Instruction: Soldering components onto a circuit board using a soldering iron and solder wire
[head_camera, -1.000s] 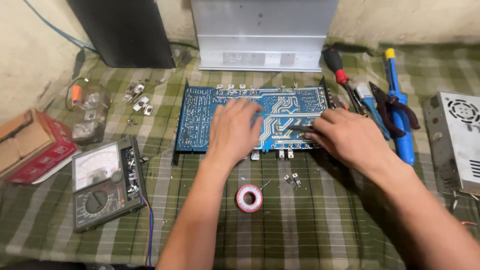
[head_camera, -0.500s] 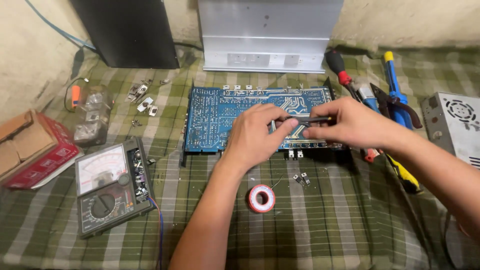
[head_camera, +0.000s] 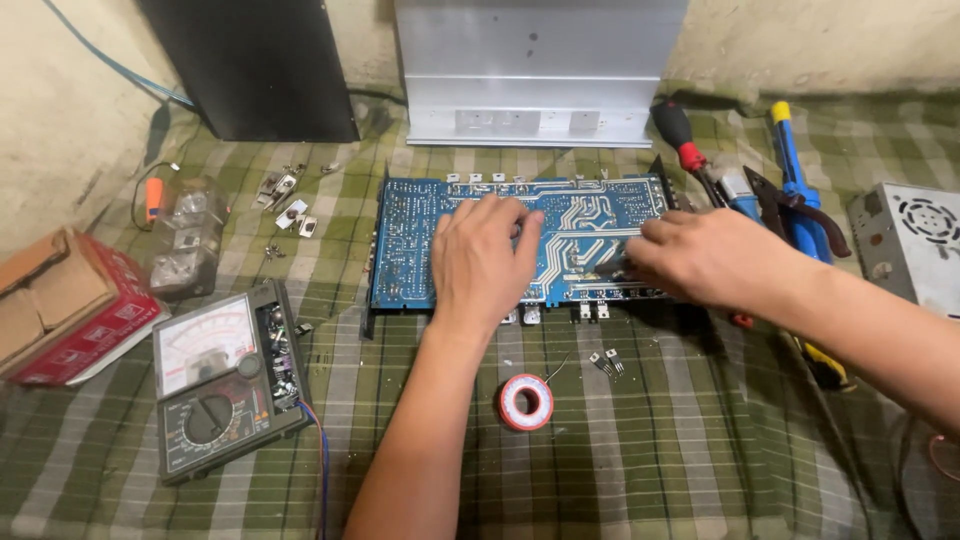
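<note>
Two bare arms, no sleeves, no watch, no rings. Left hand (head_camera: 482, 262) and right hand (head_camera: 712, 258) without gloves. Short, plain nails.

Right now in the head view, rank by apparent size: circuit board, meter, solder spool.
1. Blue circuit board, largest by far, under both hands.
2. Meter, nearer the camera, so somewhat flattered.
3. Solder spool, smallest.

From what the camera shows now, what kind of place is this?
Probably a home electronics repair spot laid out on a checked cloth. Both hands rest on a blue circuit board; an analog multimeter, a solder spool and screwdrivers lie around it.
</note>
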